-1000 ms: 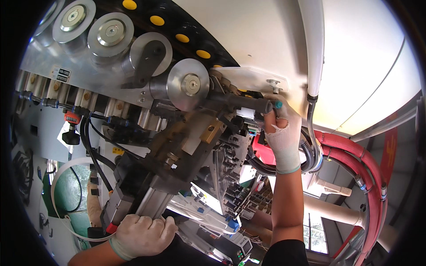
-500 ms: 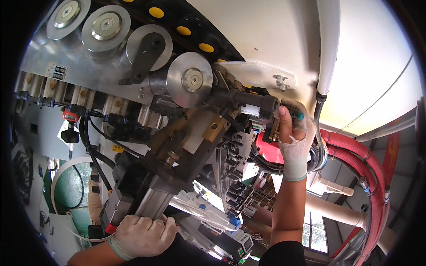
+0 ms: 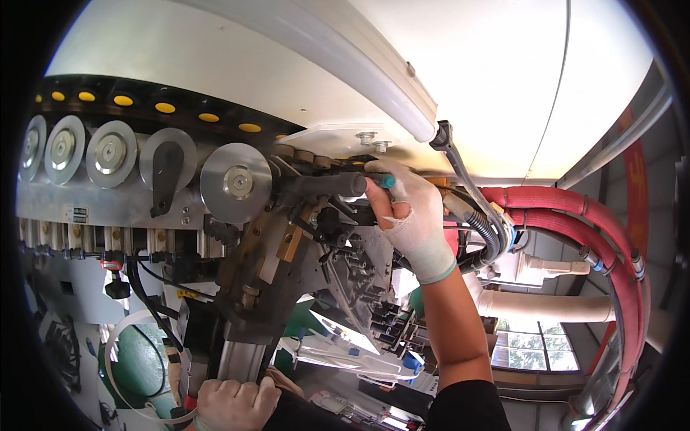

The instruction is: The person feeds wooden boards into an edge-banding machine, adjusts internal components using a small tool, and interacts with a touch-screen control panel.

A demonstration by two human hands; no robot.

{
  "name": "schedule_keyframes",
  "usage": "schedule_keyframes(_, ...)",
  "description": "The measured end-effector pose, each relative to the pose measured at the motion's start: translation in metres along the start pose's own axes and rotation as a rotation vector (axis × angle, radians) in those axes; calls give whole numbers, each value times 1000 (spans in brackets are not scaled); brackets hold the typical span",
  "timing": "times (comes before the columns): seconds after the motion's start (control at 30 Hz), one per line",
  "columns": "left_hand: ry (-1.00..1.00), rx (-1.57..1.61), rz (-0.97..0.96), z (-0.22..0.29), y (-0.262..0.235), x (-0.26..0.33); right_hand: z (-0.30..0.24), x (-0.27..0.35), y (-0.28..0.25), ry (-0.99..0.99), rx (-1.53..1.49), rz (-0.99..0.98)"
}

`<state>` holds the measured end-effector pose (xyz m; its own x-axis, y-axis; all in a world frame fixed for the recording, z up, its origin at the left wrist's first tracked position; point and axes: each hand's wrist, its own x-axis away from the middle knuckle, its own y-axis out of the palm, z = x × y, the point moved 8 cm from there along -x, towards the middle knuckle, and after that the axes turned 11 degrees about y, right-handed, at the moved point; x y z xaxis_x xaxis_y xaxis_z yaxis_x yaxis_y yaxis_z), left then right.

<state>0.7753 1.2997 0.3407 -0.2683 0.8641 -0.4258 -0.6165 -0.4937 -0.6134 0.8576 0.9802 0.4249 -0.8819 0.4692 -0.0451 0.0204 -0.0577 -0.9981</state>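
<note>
My right hand (image 3: 411,219), in a white glove torn at the thumb, is raised to the end of a dark cylinder (image 3: 334,185) on the machine. Its fingers are closed round a small dark rod with a teal end (image 3: 388,181), and the bare thumb presses beside the cylinder's end face. Low in the view, my gloved left hand (image 3: 237,404) is curled over the lower end of a silver metal bar (image 3: 242,359). That bar runs up into a dark bracket assembly with a brass-coloured block (image 3: 289,244). The left palm and fingertips are hidden.
Silver rollers (image 3: 237,183) line the machine at the left, one with a black crank arm (image 3: 167,176). A white tube lamp (image 3: 345,61) hangs above. Thick red hoses (image 3: 568,201) bend down at the right, beside black corrugated conduit (image 3: 489,237). A white band (image 3: 111,352) loops at lower left.
The view has turned, so the machine appears further left and more level. Both hands keep their places, the right at the cylinder's end and the left on the metal bar.
</note>
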Motion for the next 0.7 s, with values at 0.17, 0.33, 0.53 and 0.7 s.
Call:
schedule_keyframes(0.17,1,-37,-29,2,3,-1,-1,-2,2,-27,40,-18)
schedule_keyframes(0.33,-12,-25,-9,1,1,0,7,-2,5,52,57,-81)
schedule_keyframes(0.53,-13,50,-66,0,6,3,3,-10,-9,48,-9,14)
schedule_keyframes(0.7,24,-66,31,3,1,0,1,-16,-20,16,22,53)
